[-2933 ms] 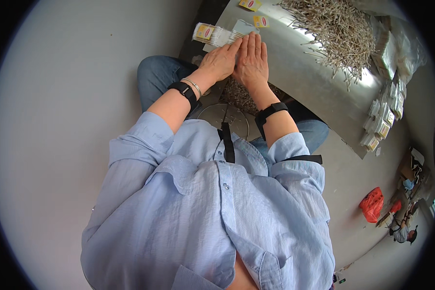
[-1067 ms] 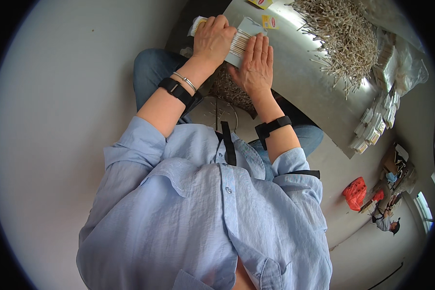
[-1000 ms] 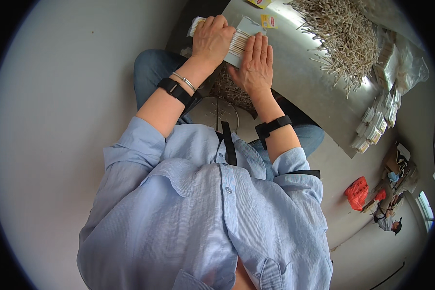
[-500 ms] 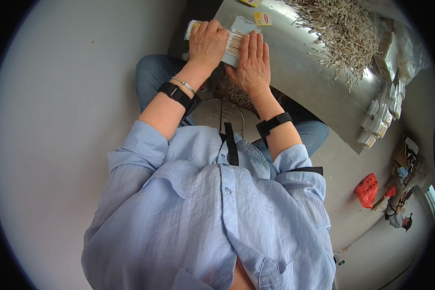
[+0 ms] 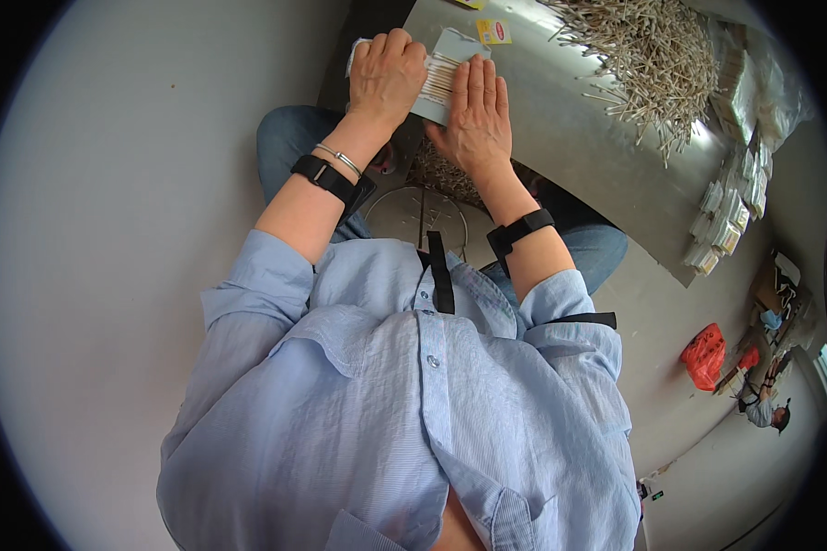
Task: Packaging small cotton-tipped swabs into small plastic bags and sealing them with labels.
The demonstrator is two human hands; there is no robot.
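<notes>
Left hand [image 5: 383, 81] curled over a white bundle [image 5: 353, 59], grip hidden; right hand [image 5: 478, 115] flat, fingers together, over swabs [image 5: 440, 79]; uneven pressure could roll them askew.

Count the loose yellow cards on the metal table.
2: one yellow card beside the grey board, another yellow card cut off by the top picture edge. Others may be hidden.
</notes>
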